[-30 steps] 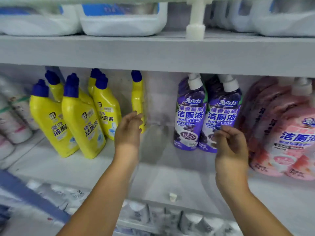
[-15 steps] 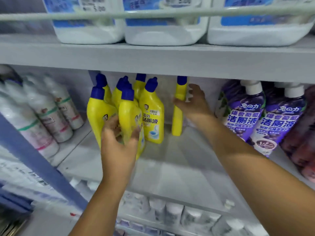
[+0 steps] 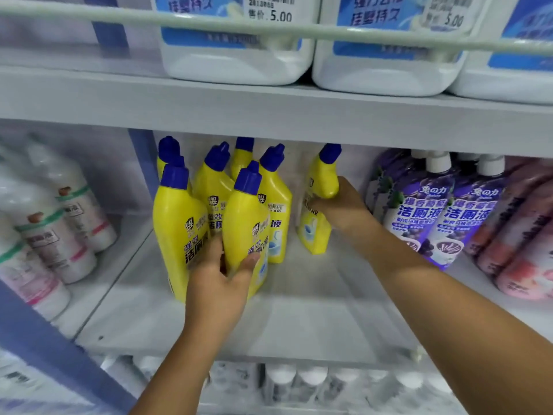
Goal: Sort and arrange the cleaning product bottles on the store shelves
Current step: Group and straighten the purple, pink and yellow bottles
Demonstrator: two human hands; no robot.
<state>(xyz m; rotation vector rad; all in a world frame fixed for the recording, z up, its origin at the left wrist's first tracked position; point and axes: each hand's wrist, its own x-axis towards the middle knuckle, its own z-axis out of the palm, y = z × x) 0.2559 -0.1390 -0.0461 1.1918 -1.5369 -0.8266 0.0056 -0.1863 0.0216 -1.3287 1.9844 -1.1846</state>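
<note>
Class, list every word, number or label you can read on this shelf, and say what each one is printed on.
"售价 5.00": price sticker on the left white jug.
"5.00": sticker on the next white jug, blurred.
"洁厕液": purple bottle.
"强效 洁厕": front yellow bottle.
"8.00": tag on rear yellow bottle, faint.
Barcode digits, purple bottles' small print, white bottles at left: unreadable.

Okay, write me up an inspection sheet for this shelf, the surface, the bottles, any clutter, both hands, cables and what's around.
Surface: grey shelf, front part bare.
Job's things: yellow bottles with blue caps clustered at left; lone yellow bottle stands apart to their right; purple bottles further right.
Clutter: nothing seen.
Grips: left hand holds the front yellow bottle; right hand grips the lone yellow bottle at mid-height.
Cables: nothing seen.
Surroundings: white jugs on the shelf above, white bottles at left, pink bottles at far right.
</note>
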